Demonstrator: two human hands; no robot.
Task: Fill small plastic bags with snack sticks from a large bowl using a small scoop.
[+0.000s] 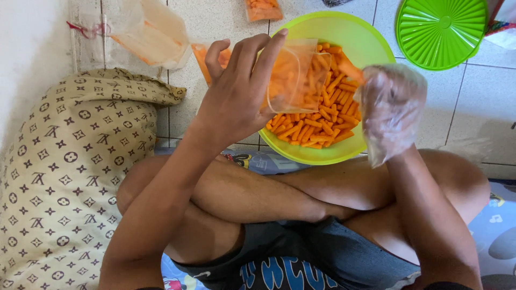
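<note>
Nearest the camera, crossed bare legs (301,193) in dark shorts are seen, seated on a pale blue printed mat (500,225). A cream patterned cushion (70,172) lies at nine o'clock from the legs, against the white wall.

Just beyond the knees, the left hand (236,91) is raised. A small clear plastic pouch (295,75) is pinched at its mouth between thumb and fingers, and its opening is turned towards three o'clock. The pouch is already partly filled with orange stick snacks.

The right hand (389,115) is covered by a thin clear plastic glove. It is held at three o'clock from the pouch, close beside it but not touching, with the fingers gathered loosely; whether snacks are held inside cannot be told. It is the hand nearer the supply.

Beneath both hands, at twelve o'clock from the legs, a round lime-green plastic bowl (371,45) stands on the tiled floor (473,102). A heap of short orange snack sticks (322,123) is held in it, lying in all directions.

Farther off, a ribbed green round lid (441,32) lies at one o'clock. Filled clear snack bags (145,37) lie at eleven o'clock, and another filled bag (263,9) is seen at the far edge.
</note>
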